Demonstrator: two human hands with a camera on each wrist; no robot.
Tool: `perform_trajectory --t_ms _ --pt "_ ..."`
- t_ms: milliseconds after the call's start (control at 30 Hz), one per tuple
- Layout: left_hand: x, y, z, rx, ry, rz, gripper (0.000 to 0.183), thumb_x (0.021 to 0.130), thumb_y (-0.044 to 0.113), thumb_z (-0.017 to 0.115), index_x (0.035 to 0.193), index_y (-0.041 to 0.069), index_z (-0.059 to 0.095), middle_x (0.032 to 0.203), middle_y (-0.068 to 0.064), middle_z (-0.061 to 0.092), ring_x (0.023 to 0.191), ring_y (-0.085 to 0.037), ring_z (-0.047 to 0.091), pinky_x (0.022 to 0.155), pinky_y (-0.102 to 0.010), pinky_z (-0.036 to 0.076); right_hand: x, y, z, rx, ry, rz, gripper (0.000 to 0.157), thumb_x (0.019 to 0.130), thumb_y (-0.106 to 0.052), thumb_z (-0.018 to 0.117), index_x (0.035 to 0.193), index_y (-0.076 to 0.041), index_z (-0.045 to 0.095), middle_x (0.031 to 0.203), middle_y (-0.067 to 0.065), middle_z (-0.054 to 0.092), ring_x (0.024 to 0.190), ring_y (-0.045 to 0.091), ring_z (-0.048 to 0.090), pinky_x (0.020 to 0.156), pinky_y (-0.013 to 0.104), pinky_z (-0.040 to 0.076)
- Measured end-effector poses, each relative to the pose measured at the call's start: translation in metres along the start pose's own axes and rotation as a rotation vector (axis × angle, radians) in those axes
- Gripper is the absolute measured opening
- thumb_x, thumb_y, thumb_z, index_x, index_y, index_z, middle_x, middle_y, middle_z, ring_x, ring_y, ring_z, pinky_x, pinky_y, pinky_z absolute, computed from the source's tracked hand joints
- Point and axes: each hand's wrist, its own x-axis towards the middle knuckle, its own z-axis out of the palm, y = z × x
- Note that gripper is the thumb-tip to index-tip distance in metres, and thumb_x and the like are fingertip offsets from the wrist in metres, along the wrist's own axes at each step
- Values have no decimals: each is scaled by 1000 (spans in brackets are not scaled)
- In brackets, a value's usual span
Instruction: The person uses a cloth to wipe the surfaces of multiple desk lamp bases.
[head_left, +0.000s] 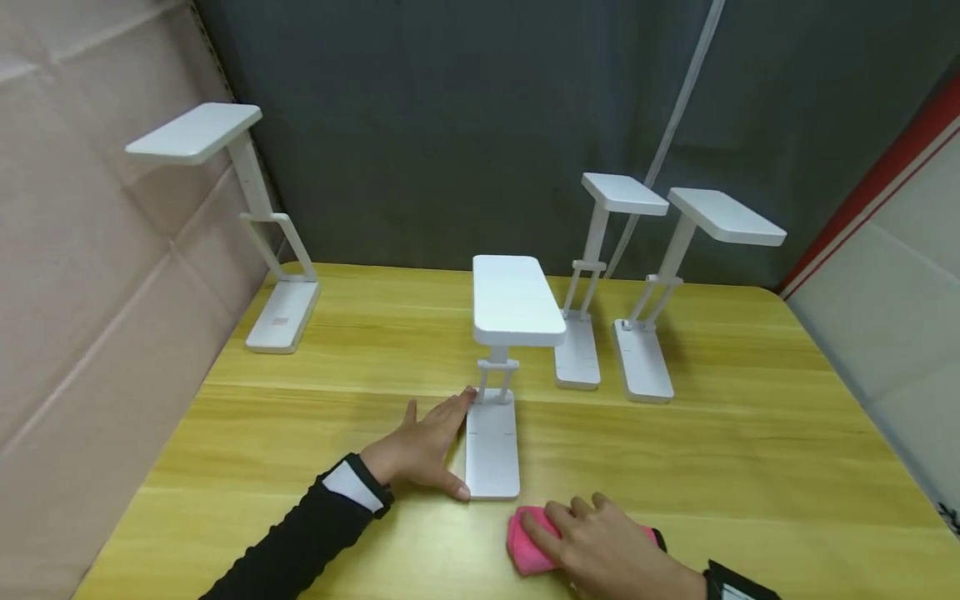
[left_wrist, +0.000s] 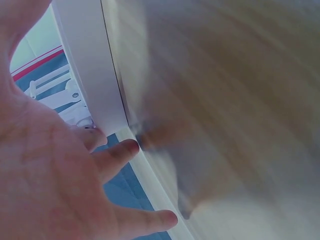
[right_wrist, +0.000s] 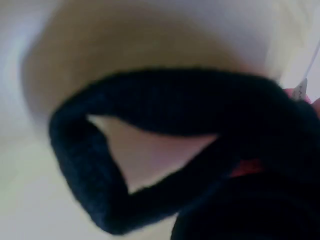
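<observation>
A white folding desk lamp stands unfolded at the middle of the table, its flat base toward me. My left hand spreads its fingers along the base's left side, with the thumb by the near corner and a fingertip by the hinge. In the left wrist view, straight fingers of that hand lie against the base's edge. To the right of the base, my right hand grips a folded pink cloth against the tabletop. A blurred dark fuzzy loop covers much of the right wrist view.
Two similar white lamps stand close together behind and to the right. Another white lamp is at the back left, beside the pale draped wall. A dark curtain hangs behind the wooden table.
</observation>
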Motion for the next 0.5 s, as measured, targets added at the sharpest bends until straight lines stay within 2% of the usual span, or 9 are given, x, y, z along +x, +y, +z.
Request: perform_trajectory --t_ms 100,167,267,333,433,500 --pt "0 1 2 -15 6 -1 127 57 58 75 142 13 -8 150 -5 0 135 -23 7 98 -66 -6 23 -17 4 -58 59 -106 60 89 -63 29 118 -14 48 78 -2 51 53 13 46 44 24 37" --pt "1 0 2 -21 8 6 127 58 58 75 142 13 -8 150 -5 2 135 -24 8 98 -67 -6 39 -25 6 -68 64 -142 59 90 -63 25 118 -15 46 76 -3 49 52 12 44 44 23 36" --pt "2 1 3 -28 5 15 126 58 59 75 142 13 -7 150 -5 2 135 -24 8 98 -67 -6 54 -31 5 -34 32 -128 57 88 -63 33 117 -15 46 75 -3 49 52 13 46 44 23 38" --pt "2 0 3 -17 6 12 127 57 60 74 142 13 -7 150 -5 2 135 -25 9 98 -67 -5 58 -29 4 13 -4 -81 52 85 -56 48 117 -15 47 78 -2 51 54 14 47 45 24 39" --pt "0 -1 2 -5 6 1 127 57 61 74 142 13 -8 150 -5 1 135 -24 7 97 -67 -5 54 -22 2 55 -47 -17 52 76 -41 64 118 -15 48 81 -1 53 56 15 49 46 24 38" --pt "-1 -2 1 2 7 -5 127 58 60 74 142 13 -8 150 -5 0 135 -24 6 98 -67 -5 46 -15 1 73 -72 16 54 72 -32 68 119 -15 49 83 -1 53 57 15 49 45 24 37"
